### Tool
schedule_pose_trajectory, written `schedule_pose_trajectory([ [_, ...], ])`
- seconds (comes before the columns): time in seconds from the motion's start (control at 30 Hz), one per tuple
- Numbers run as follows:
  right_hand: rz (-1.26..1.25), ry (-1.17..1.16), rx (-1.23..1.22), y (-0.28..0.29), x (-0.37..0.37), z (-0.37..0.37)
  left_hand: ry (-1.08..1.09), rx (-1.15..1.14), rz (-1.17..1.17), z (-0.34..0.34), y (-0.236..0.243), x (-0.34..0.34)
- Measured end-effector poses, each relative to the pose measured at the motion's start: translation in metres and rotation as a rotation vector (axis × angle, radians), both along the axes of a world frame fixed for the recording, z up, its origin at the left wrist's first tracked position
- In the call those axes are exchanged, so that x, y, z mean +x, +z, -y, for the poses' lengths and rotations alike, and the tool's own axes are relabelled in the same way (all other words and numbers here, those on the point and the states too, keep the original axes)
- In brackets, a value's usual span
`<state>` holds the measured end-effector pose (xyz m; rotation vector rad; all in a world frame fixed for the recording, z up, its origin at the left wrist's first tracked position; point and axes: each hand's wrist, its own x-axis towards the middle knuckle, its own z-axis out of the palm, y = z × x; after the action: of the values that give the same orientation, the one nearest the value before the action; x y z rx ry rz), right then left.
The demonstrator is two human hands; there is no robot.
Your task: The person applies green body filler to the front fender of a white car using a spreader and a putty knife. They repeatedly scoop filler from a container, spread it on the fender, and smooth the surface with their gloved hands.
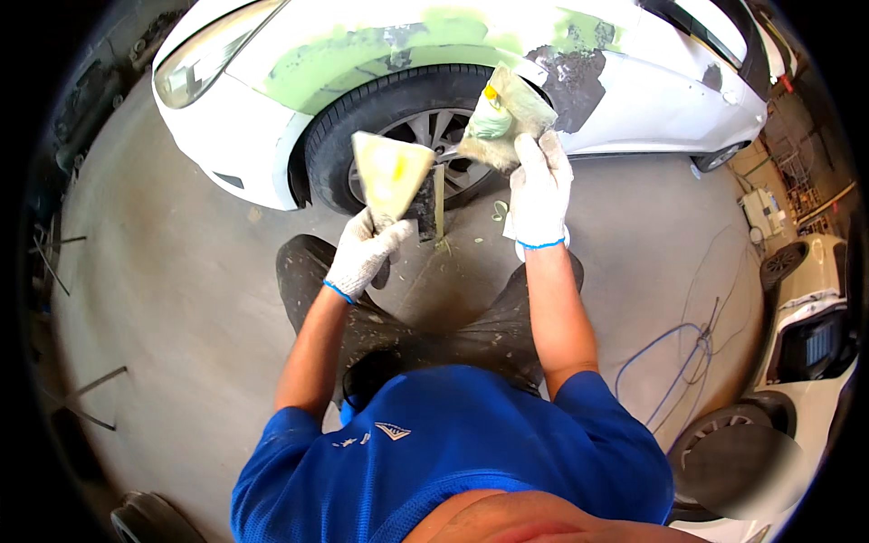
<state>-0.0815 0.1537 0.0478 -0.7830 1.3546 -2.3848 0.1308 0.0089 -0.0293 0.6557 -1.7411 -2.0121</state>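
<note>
My left hand point(362, 253), in a white knit glove with a blue cuff edge, is closed round the handle of a putty knife point(378, 161). Its wide pale blade points up and carries a yellow smear. My right hand point(541, 197), gloved the same way, grips the lower edge of a putty-crusted mixing board point(532, 107). On the board lies a mound of pale green putty point(490, 122) with a yellow dab point(491, 93) on top. Knife and board are apart. Beyond them is a white car's front fender point(362, 65), coated in light green with grey patches.
The car's front wheel point(326, 149) stands just past my hands, beside a grey bare patch point(577, 86) on the door. Blue hose point(665, 339) lies on the floor at right, near another car point(819, 258). Metal stands point(95, 387) are at left, a tire point(149, 520) at lower left.
</note>
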Motion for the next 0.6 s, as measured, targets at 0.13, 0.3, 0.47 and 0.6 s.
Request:
schedule_pose_trajectory([
  [0.13,0.010,0.271,-0.207,-0.001,0.016,0.009,-0.081,-0.179,-0.009,-0.018,0.030,-0.016],
  [0.3,-0.887,0.064,0.310,0.012,0.012,0.014,0.019,-0.215,-0.006,-0.011,0.020,-0.013],
  [0.47,-1.052,-0.038,0.586,0.017,0.007,0.012,0.106,-0.162,-0.003,-0.014,0.009,-0.011],
  [0.6,-1.148,-0.319,0.486,0.009,0.015,0.015,0.146,-0.120,-0.130,-0.016,0.012,-0.012],
])
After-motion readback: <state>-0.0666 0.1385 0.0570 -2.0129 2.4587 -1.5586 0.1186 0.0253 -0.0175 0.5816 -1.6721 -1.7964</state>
